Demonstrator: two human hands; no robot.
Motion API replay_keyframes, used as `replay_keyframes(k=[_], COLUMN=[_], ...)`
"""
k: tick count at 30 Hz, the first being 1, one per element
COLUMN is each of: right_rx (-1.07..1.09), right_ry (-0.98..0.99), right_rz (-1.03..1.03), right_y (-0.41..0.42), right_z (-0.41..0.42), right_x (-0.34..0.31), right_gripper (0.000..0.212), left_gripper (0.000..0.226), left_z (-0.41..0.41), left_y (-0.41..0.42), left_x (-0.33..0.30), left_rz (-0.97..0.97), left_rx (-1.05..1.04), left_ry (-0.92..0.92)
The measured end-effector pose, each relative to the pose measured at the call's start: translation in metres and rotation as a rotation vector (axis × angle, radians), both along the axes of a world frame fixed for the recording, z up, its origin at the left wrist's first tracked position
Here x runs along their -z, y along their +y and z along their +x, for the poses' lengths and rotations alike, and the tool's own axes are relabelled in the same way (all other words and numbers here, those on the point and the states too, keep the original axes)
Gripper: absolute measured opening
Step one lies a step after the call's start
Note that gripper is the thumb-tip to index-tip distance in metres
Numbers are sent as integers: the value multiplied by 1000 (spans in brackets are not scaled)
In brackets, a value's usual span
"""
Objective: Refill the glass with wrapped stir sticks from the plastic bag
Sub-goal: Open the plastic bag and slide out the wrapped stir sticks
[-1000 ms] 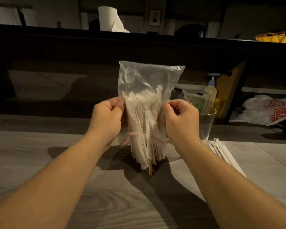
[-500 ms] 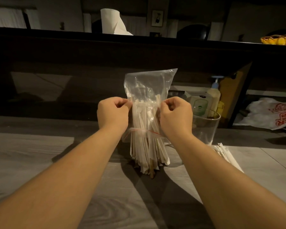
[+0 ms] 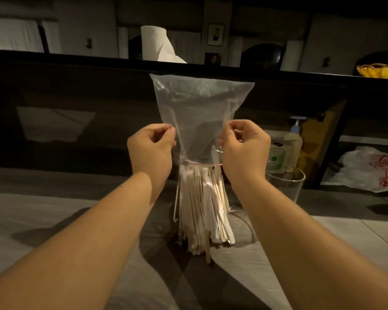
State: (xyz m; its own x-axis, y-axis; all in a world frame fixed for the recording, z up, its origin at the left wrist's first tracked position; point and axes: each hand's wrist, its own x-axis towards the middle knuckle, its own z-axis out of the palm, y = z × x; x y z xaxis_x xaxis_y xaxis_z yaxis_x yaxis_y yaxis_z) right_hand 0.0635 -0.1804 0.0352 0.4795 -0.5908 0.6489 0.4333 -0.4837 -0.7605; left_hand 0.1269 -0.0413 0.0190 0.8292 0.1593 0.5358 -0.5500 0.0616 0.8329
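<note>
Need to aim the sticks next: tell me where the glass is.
In the head view the glass stands on the grey table, right of the stick bundle, just beyond the right hand, in front of the soap bottle.

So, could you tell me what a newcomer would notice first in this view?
Centre frame, an upturned clear plastic bag is pinched on either side by the left hand and right hand, with wrapped stir sticks spilling from its mouth onto the table. An empty-looking glass waits just right of them.
</note>
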Motion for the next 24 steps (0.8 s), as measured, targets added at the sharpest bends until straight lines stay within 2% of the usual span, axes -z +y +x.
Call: replay_keyframes(k=[9,14,17,19,22,24], right_rx=[-168,-275,-269,-258,-323,-341], right_ry=[90,69,64,145,411,552], right_rz=[91,150,111,70,72,72], right_y=[4,8,14,18,22,25], right_z=[-21,-28,-26,-24,-16,-14], right_x=[10,5,0,1,13,25], right_gripper=[18,10,7,3,25,32], left_gripper=[11,11,14,17,16,13], left_z=[-17,-28,-32,-30,-26,-25], left_y=[7,18,27,31,39,44], left_x=[19,15,5,-1,-4,1], left_rz=[-52,-89,-75,-46,-29,-3], left_rx=[63,90,38,-19,-65,-94], left_ry=[134,125,56,108,277,295])
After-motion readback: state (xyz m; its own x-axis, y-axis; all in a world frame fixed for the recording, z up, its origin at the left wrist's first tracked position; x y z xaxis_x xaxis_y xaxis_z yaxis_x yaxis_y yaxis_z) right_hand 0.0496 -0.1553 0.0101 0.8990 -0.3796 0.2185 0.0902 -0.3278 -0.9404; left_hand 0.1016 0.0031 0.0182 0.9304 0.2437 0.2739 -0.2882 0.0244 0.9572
